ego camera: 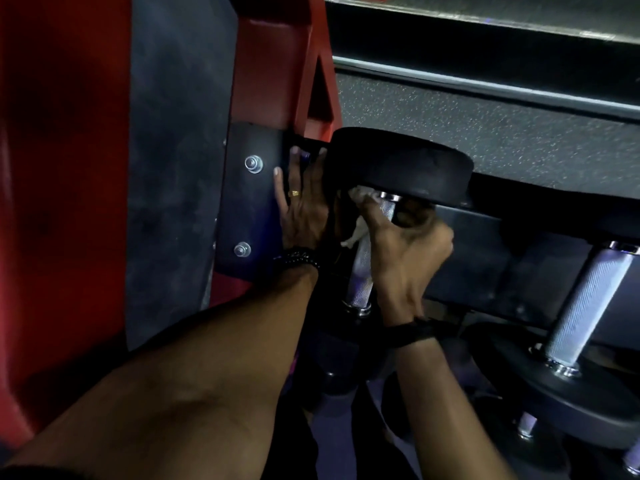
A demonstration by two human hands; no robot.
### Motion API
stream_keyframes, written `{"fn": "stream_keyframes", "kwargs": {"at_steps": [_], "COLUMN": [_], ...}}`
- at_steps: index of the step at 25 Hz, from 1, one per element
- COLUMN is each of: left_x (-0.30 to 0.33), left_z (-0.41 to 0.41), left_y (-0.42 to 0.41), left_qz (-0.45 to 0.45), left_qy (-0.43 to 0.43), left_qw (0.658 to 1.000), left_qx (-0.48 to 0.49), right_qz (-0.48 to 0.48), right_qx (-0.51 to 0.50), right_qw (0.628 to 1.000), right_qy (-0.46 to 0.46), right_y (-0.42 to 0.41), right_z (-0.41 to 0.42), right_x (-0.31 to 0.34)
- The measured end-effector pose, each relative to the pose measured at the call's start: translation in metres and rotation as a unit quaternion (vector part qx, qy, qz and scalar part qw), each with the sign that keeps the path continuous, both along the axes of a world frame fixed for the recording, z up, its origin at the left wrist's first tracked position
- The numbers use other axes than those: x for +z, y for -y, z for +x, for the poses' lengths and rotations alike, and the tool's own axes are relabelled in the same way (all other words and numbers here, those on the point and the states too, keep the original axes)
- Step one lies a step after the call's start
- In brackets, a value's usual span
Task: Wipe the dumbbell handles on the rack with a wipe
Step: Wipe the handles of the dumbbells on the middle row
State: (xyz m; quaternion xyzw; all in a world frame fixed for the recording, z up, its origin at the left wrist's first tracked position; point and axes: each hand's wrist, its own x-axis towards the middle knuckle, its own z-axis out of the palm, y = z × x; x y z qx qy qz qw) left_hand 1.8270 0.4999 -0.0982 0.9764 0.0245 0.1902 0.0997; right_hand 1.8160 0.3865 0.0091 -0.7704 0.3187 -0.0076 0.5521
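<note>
Speckled floor (485, 133) behind red rack (270, 74). Right hand (408, 251) curled round handle (367, 251) of leftmost dumbbell (398, 164), wipe (360, 199) pinched against it. Left hand (304, 202) flat, fingers straight, against rack plate (242, 202).

Dumbbell handle (363, 261): knurled metal, shiny chrome collars. Head (401, 164) at 12 o'clock: matt black rubber. Wipe (356, 233): thin white crumpled cloth/paper. Rack frame (273, 74): red painted metal w/ dark matt plate (242, 202), bright steel bolts (254, 164). Floor (485, 133): speckled rubber.
</note>
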Motion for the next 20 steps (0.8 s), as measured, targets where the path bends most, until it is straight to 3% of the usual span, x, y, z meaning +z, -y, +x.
{"fn": "stream_keyframes", "kwargs": {"at_steps": [5, 8, 12, 14, 16, 18, 20], "left_x": [0.003, 0.004, 0.004, 0.009, 0.012, 0.012, 0.010], "left_z": [0.001, 0.002, 0.000, -0.001, -0.004, -0.004, -0.001], "left_y": [0.004, 0.001, -0.001, 0.001, 0.002, 0.002, 0.001], "left_qz": [-0.012, -0.068, -0.009, -0.040, -0.076, -0.075, -0.058], "left_qy": [0.034, 0.014, -0.031, -0.046, -0.054, -0.059, -0.050], "left_qw": [0.999, 0.998, 0.999, 0.998, 0.996, 0.995, 0.997], "left_qx": [0.019, -0.002, -0.004, -0.005, 0.001, 0.002, 0.001], "right_qz": [0.001, 0.006, 0.146, 0.248, 0.289, 0.241, 0.126], "right_qx": [-0.072, -0.077, -0.118, -0.113, -0.102, -0.141, -0.167], "right_qw": [0.991, 0.991, 0.981, 0.961, 0.943, 0.955, 0.976], "right_qy": [0.111, 0.113, 0.041, -0.049, -0.127, -0.101, -0.063], "right_y": [-0.013, -0.016, 0.002, 0.011, 0.015, 0.016, 0.011], "right_z": [-0.018, -0.017, 0.002, 0.016, 0.021, 0.024, 0.021], "right_x": [0.002, -0.006, -0.012, -0.009, -0.006, -0.008, -0.008]}}
